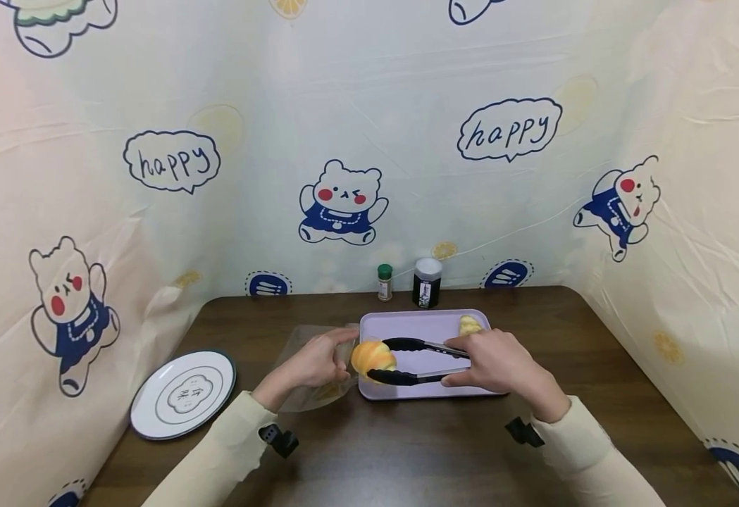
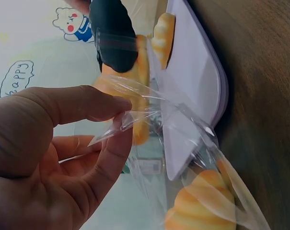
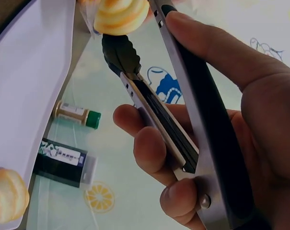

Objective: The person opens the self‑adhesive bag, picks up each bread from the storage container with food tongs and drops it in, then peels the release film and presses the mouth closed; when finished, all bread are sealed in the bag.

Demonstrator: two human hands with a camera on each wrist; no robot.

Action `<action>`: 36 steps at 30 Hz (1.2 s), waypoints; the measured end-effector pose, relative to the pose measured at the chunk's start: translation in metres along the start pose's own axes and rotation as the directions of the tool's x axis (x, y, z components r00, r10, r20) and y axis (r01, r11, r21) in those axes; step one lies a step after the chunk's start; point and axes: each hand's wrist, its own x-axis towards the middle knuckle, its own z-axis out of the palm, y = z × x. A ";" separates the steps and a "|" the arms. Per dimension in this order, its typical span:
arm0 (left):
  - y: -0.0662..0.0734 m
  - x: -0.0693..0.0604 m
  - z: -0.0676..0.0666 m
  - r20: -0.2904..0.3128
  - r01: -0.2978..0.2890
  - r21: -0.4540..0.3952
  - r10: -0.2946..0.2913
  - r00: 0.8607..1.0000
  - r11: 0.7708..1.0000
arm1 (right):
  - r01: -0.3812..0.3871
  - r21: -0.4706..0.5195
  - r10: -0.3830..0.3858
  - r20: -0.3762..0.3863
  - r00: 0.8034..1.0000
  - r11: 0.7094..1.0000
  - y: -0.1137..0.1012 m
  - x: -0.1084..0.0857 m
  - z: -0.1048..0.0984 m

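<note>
My left hand (image 1: 318, 360) pinches the edge of a clear plastic bag (image 1: 299, 403) between thumb and fingers. Inside the bag, low in the left wrist view, lies a golden bread roll (image 2: 202, 203). With my right hand (image 1: 494, 359) I grip black-tipped metal tongs (image 1: 401, 378). Their tips clasp another ridged bread roll (image 1: 374, 358), held up beside the bag's mouth near my left fingers. Whether this roll is partly within the bag, I cannot tell. Under the tongs is a lilac tray (image 1: 407, 324), and a third bread roll (image 1: 468, 324) sits at its far right.
A green-capped spice jar (image 1: 384, 283) and a dark jar with a pale lid (image 1: 427, 284) stand behind the tray. On the left of the brown table (image 1: 369, 458) is a white plate (image 1: 153, 401) with a dark rim. Printed cloth surrounds the table's back and sides.
</note>
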 end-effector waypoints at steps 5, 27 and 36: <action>-0.001 0.000 0.001 -0.009 -0.063 0.001 0.063 0.998 0.998 | -0.001 -0.033 0.001 -0.007 1.000 0.999 -0.010 0.005 0.000; -0.001 0.000 0.003 -0.061 -0.019 0.094 0.025 0.998 0.995 | 0.091 -0.250 -0.131 -0.146 0.981 0.964 -0.032 0.006 -0.006; 0.004 -0.002 0.003 -0.029 -0.062 0.073 0.064 0.998 0.995 | 0.090 -0.276 -0.135 -0.149 0.980 0.957 -0.041 0.011 0.000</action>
